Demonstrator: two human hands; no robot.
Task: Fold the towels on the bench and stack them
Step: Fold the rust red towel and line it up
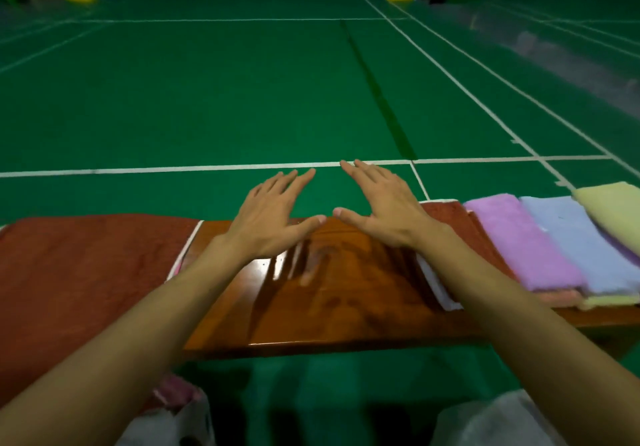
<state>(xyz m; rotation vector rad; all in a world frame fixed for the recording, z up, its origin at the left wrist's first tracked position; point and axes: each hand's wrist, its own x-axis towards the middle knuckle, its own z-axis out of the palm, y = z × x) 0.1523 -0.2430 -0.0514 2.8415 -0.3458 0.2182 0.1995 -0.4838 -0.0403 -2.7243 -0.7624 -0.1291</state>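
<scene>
Above glossy brown wooden bench (332,303), left hand (273,217) and right hand (377,208) hovered, fingers spread, holding nothing; folded purple terry towel (523,241) lay rightward.

Two bare forearms are stretched forward from the near side of the table (346,293) and angled inward, so that the wrists are brought close together above its middle. The left hand (273,217) is held flat and empty, palm down, over the table's far edge, with fingers straight and slightly spread. The right hand (377,206) is held just beside it in the same pose. The thumbs are pointed toward each other, tips near but apart.
</scene>
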